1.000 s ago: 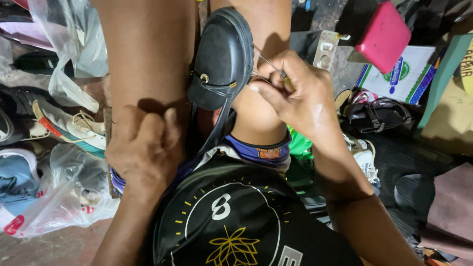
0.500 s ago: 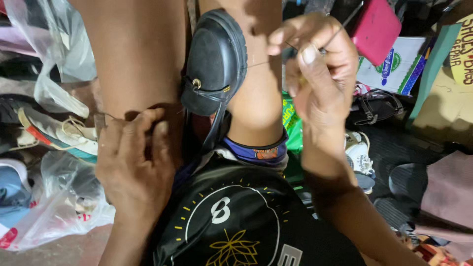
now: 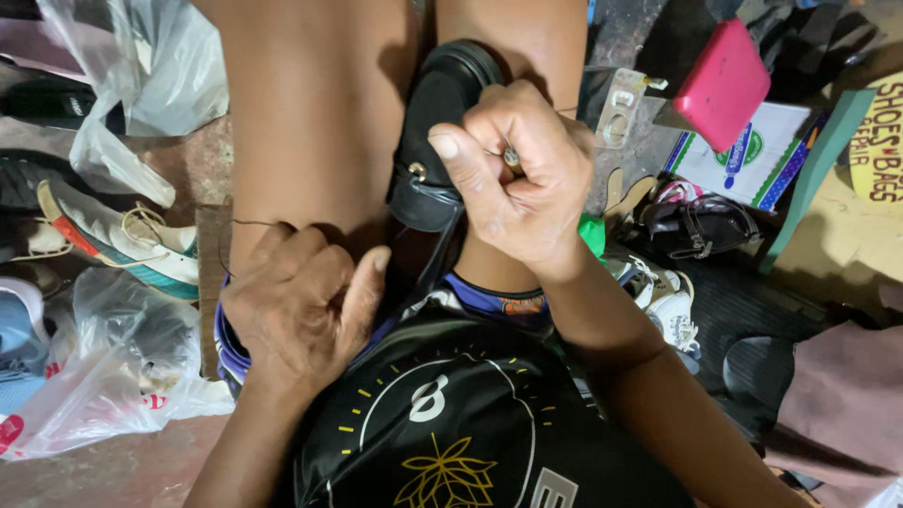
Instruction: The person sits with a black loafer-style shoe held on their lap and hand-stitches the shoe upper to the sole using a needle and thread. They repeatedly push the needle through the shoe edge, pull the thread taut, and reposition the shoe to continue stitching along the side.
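Hands sewing a black shoe (image 3: 442, 132)

The right hand (image 3: 513, 179) is a tight fist around a needle tool (image 3: 511, 157). The left hand (image 3: 301, 306) pinches thread (image 3: 240, 224). A pink box (image 3: 724, 85) lies above a white-and-blue package (image 3: 752, 160).

The right hand (image 3: 513, 179), closed in a fist around a thin metal needle (image 3: 511, 156), presses against the black rubber-soled shoe (image 3: 435, 141) clamped between bare knees, while the left hand (image 3: 301, 306) rests on the thigh.

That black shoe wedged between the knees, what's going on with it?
A seated person grips a black leather shoe between their bare knees. The right hand is closed in a fist around a thin metal tool at the shoe's side. The left hand rests on the thigh, pinching a thin thread. Worn sneakers and plastic bags lie around.
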`<state>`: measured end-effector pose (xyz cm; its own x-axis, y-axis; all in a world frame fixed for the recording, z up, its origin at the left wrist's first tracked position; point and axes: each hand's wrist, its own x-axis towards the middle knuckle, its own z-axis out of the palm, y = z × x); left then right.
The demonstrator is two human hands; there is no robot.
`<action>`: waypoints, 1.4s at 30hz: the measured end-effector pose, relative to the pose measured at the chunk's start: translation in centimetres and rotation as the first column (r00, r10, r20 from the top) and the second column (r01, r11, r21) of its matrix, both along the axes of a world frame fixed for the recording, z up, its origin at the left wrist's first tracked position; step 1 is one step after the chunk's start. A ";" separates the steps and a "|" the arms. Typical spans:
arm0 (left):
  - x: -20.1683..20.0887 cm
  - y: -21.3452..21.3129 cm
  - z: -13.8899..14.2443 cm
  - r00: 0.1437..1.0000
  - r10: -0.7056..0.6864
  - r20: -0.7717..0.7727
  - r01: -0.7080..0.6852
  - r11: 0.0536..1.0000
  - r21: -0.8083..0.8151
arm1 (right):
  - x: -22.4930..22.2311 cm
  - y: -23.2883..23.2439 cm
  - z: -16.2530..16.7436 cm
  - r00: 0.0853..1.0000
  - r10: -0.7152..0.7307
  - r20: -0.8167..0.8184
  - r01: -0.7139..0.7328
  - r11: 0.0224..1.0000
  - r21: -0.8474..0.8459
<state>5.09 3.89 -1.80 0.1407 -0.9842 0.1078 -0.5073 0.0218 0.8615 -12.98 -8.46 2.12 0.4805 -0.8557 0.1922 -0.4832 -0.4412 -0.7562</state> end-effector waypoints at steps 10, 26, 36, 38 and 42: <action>1.1 -0.2 -0.2 0.996 -0.021 -0.082 0.022 1.000 0.010 | -1.3 -0.5 -1.1 0.975 -0.079 0.206 0.053 0.990 0.130; 0.3 4.2 0.5 0.910 0.263 -0.319 -0.265 0.963 0.039 | -9.3 -3.1 -0.3 0.711 -0.449 0.541 0.093 0.822 0.561; -4.4 2.6 3.8 0.902 -0.016 -0.430 0.111 0.974 0.197 | -11.8 0.7 1.0 0.994 -0.099 0.038 0.087 0.967 0.239; -5.0 1.4 3.3 0.947 -0.150 -0.286 0.172 0.983 0.056 | -10.7 1.1 1.3 0.999 -0.029 0.025 0.023 0.973 0.228; -5.5 -0.2 2.1 0.828 -0.170 -0.535 0.294 0.943 0.155 | -9.6 0.9 2.2 0.999 0.049 -0.014 -0.043 0.959 0.280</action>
